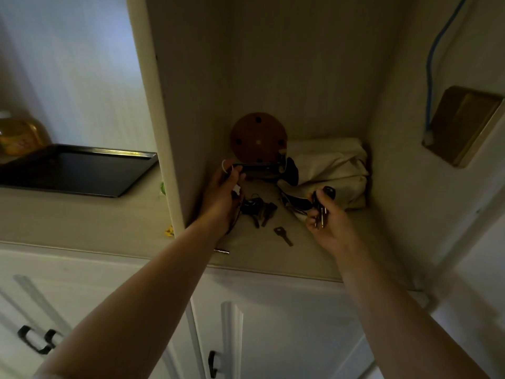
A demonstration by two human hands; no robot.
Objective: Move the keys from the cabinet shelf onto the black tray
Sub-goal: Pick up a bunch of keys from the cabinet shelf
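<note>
Right hand (pixel 329 222): closed around a bunch of keys (pixel 321 207), lifted just above the cabinet shelf (pixel 273 258).
Left hand (pixel 222 196): closed on a white ring (pixel 226 166) and small white tag; what else it grips cannot be told.
Loose on shelf: single key (pixel 283 236) between both hands; dark key cluster (pixel 257 209) just beside left hand.
Further back: cream cloth bag (pixel 330 165), brown round disc (pixel 258 138) leaning on rear wall.
Black tray (pixel 79 170): on bench, left of cabinet side wall, well apart from keys.

right hand (pixel 329 222) gripping keys (pixel 320 206), shelf (pixel 273 258)
</note>
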